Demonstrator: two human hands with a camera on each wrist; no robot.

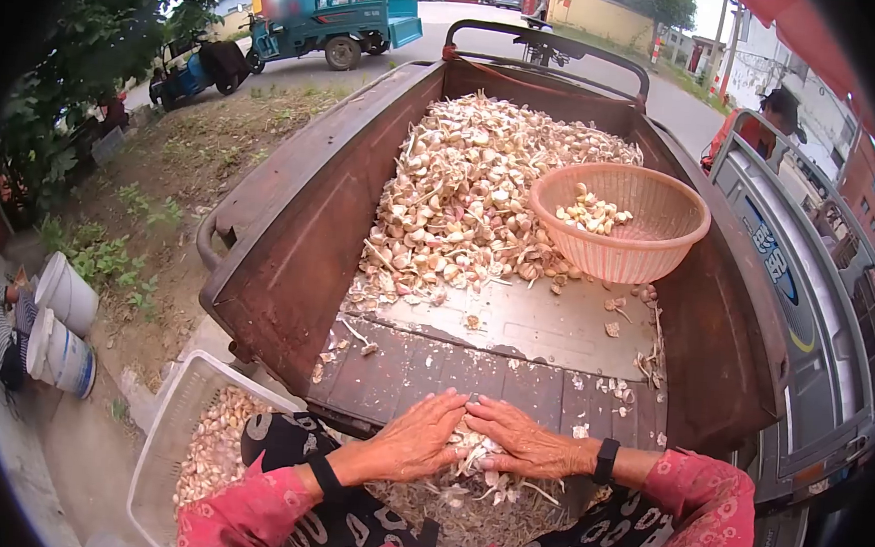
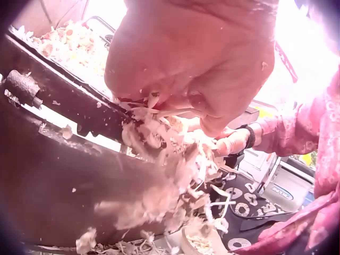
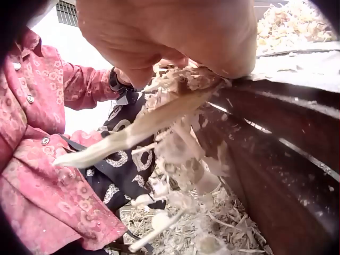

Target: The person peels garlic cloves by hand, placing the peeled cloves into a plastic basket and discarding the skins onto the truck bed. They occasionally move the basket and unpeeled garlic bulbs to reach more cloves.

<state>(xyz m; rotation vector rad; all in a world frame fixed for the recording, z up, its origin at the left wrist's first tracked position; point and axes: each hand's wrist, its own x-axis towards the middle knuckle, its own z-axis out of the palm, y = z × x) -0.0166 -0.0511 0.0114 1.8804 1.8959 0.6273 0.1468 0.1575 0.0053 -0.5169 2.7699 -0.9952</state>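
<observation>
Both hands meet palm down at the near edge of a rusty cart bed (image 1: 422, 358). My left hand (image 1: 402, 440) lies with fingers extended, its fingertips close to those of my right hand (image 1: 526, 439). Dry garlic skins and stalks (image 1: 474, 452) show between and under the two hands. In the left wrist view, loose garlic skins (image 2: 154, 199) tumble, blurred, down past the cart's edge. A long dry stalk (image 3: 133, 130) hangs in mid-air below the hand in the right wrist view. Scraps (image 3: 212, 228) cover the ground beneath.
A heap of garlic (image 1: 462, 195) fills the far part of the bed. On its right sits a pink plastic basket (image 1: 614, 259) with some peeled cloves (image 1: 593, 215). A white crate (image 1: 151, 457) of garlic cloves stands at left, beyond it white buckets (image 1: 67, 296). A grey truck (image 1: 796, 306) flanks the right.
</observation>
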